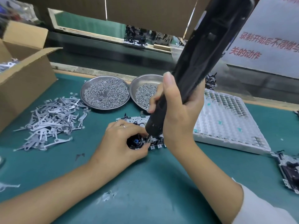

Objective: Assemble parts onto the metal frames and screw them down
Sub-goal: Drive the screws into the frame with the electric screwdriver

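Right hand (176, 110) wrapped round the driver (199, 59), tip down on the frame (129, 119) mid-surface (145, 175). Left hand (120, 141) curled over the frame's near-left corner, pinching a small part there. Behind the frame: 2 dishes (105, 92) of screws. Left of it: 1 heap of levers (50, 122), 1 box (24, 75). Right: 1 white tray (226, 123), 1 more frame (289, 168) beyond it.

We see a workbench covered in a teal-green mat (145, 183), scuffed pale in one spot near the front. Along its far edge runs a worn wooden strip (97, 72), and beyond that a dark conveyor belt (103, 52). Brown cardboard panels (129, 8) hang overhead. At the right stands a white sign (268, 36) with red Chinese characters.
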Tool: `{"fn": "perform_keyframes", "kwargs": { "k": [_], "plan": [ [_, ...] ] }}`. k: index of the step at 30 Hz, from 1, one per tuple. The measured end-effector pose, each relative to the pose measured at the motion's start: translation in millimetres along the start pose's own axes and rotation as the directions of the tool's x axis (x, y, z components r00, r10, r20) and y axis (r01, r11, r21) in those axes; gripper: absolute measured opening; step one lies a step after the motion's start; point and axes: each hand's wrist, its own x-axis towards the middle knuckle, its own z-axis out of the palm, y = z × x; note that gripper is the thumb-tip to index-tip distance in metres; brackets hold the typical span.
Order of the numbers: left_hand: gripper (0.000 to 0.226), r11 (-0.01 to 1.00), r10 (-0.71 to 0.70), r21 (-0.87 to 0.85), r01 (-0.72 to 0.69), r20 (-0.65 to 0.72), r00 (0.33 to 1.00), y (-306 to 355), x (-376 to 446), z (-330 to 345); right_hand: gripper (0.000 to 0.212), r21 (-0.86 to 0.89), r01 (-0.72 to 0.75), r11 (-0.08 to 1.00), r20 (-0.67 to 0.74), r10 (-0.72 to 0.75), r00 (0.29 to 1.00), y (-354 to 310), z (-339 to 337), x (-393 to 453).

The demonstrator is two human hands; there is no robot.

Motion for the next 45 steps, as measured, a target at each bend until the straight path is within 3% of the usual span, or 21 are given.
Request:
{"fn": "perform_keyframes", "kwargs": {
  "k": [29,35,41,45],
  "plan": [
    [0.019,0.999,-0.03,-0.037,0.03,0.01,0.999,5,0,-3,0.019,-0.023,-0.003,1.0,0.011,0.004,1.0,3,-2,0],
    [0.025,0.996,-0.064,-0.057,0.066,0.047,0.997,5,-1,-4,0.023,-0.022,0.048,0.999,-0.053,-0.049,0.997,-3,-11,10],
    [0.023,0.997,-0.065,-0.041,0.067,0.055,0.996,5,-1,-4,0.021,-0.09,-0.08,0.993,-0.009,0.079,0.997,9,-15,9],
    [0.022,0.997,-0.06,-0.035,0.062,0.059,0.996,6,-1,-4,0.021,-0.094,-0.075,0.993,0.02,0.077,0.997,7,-16,10]
  ]
}}
